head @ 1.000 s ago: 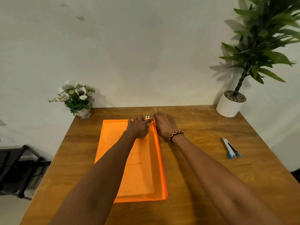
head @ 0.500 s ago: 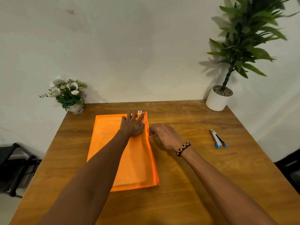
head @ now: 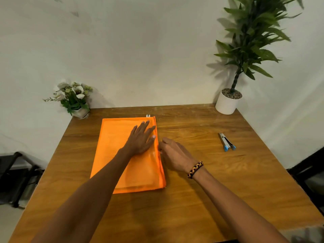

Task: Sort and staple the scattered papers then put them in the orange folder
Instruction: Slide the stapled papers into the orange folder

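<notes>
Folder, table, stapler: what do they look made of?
Folder: thin, semi-translucent orange plastic or mesh, probably; faint sheet outlines show through, with a zip along its right edge. Table: wood or wood-look laminate, glossy; visible grain and sheen. Stapler: seemingly metal body with blue plastic ends; too small for certainty.

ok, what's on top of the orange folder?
The left hand lies flat on the orange folder. Right hand sits at its right edge, fingertips hidden. Contents show only faintly.
</notes>
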A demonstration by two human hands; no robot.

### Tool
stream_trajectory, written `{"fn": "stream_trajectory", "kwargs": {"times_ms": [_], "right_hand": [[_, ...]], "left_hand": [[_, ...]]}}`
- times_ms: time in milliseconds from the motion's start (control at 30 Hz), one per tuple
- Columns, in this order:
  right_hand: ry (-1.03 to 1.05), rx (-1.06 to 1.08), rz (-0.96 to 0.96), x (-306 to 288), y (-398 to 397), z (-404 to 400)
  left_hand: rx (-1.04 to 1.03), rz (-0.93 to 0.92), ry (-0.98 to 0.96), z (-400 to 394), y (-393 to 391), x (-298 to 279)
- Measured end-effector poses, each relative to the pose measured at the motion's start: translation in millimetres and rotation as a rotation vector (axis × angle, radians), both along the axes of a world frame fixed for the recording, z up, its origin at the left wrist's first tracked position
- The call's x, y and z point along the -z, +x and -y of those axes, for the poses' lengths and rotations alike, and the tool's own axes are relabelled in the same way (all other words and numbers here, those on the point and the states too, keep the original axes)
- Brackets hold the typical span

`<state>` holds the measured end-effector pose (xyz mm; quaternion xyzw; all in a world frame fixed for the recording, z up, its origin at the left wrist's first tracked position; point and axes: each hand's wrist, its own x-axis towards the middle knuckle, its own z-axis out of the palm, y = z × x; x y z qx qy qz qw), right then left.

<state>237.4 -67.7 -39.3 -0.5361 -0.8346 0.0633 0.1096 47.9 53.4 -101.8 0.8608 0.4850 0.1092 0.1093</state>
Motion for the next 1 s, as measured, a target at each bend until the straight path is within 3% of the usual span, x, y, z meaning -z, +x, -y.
{"fn": "stream_trajectory", "kwargs": {"times_ms": [300,767,1000], "right_hand": [[0.053,-0.082,0.050,8.5,-11.2,13.7],[-0.267,-0.046,-0.247,-8.4,2.9,75.6],[-0.313,0.004,-0.283,-5.2,3.2,67.3]], "left_hand": [[0.128,-0.172,0.046,54.4,2.7,-2.3],[0.081,-0.063,0.078,57.6,4.6,1.5],[-0.097,0.087,0.288,80.5,2.8,-8.9]]}}
